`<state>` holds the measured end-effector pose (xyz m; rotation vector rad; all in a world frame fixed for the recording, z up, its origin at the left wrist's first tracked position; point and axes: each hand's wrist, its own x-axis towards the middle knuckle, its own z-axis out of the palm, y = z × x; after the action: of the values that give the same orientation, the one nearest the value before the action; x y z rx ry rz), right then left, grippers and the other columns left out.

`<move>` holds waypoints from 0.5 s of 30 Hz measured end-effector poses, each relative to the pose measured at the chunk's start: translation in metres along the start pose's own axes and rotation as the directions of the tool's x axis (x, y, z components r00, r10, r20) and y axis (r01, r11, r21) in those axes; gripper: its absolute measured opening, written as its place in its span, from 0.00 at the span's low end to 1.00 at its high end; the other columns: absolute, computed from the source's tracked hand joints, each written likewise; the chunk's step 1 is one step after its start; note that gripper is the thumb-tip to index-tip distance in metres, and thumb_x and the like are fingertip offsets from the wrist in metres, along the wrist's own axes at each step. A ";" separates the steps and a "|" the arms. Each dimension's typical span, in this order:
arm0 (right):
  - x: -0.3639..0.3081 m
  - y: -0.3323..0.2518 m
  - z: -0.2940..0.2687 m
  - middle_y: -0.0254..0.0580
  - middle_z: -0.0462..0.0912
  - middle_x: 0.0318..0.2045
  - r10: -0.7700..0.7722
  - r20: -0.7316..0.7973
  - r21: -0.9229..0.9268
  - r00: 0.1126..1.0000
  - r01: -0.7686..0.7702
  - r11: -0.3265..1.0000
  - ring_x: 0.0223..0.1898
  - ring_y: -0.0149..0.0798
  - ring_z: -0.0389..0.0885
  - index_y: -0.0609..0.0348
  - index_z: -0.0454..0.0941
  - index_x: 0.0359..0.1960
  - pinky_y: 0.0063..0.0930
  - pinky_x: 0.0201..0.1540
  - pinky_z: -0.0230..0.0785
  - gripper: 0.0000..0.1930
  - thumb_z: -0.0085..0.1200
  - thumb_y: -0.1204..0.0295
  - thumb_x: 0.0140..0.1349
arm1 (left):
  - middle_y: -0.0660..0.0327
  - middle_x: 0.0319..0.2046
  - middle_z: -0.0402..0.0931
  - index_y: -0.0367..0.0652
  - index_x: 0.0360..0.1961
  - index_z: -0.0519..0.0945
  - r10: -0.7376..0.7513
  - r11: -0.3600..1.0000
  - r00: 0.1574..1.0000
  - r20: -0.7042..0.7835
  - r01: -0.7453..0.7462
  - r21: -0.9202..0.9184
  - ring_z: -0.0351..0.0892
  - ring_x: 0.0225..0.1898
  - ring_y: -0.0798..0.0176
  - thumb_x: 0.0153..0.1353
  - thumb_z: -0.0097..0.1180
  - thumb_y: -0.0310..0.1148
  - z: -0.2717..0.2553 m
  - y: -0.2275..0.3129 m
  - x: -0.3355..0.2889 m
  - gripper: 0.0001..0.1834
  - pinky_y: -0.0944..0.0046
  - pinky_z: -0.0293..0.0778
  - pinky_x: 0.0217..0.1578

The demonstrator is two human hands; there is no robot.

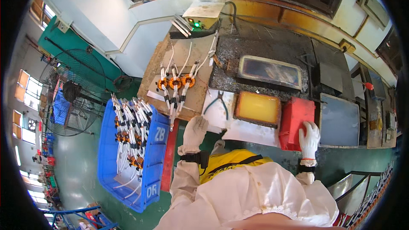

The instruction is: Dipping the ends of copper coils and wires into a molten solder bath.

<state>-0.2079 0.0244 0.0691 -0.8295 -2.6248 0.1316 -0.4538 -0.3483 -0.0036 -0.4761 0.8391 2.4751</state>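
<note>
Resting against the right side of a red box (pixel 296 121), the gloved right hand (pixel 309 137) is setting its thumb on the box's near face while its fingers are reaching up along the edge; whether it is gripping firmly, I cannot tell. The red box is standing at the near edge of the worktop (pixel 266 38), between a shallow pan of yellow material (pixel 257 107) on its left and a wide grey tray (pixel 339 119) on its right. Behind the yellow pan, a metal-rimmed rectangular vessel (pixel 269 71) is sitting on the dark, speckled part of the worktop.

Wearing a white glove too, the left hand (pixel 196 130) is hovering by the near edge, its fingers lying close together and loosely unfolded, and it is apparently holding nothing. Nearest to it, three wired assemblies with orange coils (pixel 175 83) are lying side by side on a brown board (pixel 199 96), their white leads stretching away. Pliers (pixel 219 104) are lying with handles apart on white paper (pixel 251 134), left of the yellow pan.

More such assemblies (pixel 130 132) are filling a blue crate (pixel 106 155) left of the worktop, and beyond it a caged fan (pixel 72 91) is standing.
</note>
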 end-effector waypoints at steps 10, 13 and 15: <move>-0.007 -0.031 0.015 0.52 0.76 0.45 0.290 -0.069 -0.122 0.955 -0.297 0.947 0.47 0.52 0.74 0.61 0.74 0.45 0.41 0.51 0.66 0.15 0.52 0.69 0.57 | 0.55 0.42 0.73 0.37 0.43 0.72 0.083 0.960 0.984 0.157 -0.121 0.253 0.73 0.46 0.57 0.62 0.50 0.34 -0.012 0.093 0.078 0.13 0.59 0.68 0.53; -0.010 -0.044 0.016 0.53 0.75 0.47 0.292 -0.274 -0.068 0.916 -0.322 0.944 0.50 0.53 0.73 0.62 0.73 0.47 0.42 0.52 0.65 0.16 0.53 0.70 0.57 | 0.54 0.41 0.73 0.34 0.45 0.72 0.133 0.888 0.986 0.105 -0.166 0.428 0.74 0.43 0.58 0.62 0.49 0.36 0.004 0.111 0.097 0.16 0.63 0.70 0.49; -0.012 -0.062 0.005 0.53 0.74 0.48 0.305 -0.323 -0.028 0.896 -0.331 0.943 0.51 0.53 0.72 0.61 0.72 0.48 0.42 0.54 0.64 0.17 0.53 0.69 0.58 | 0.59 0.34 0.77 0.37 0.41 0.76 0.128 0.714 0.983 0.131 -0.183 0.676 0.76 0.41 0.59 0.60 0.51 0.37 0.012 0.118 0.113 0.14 0.63 0.71 0.44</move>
<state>-0.2341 -0.0331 0.0735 -1.2002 -2.1923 -0.0225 -0.6127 -0.3853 0.0090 -0.0350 1.7211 2.0722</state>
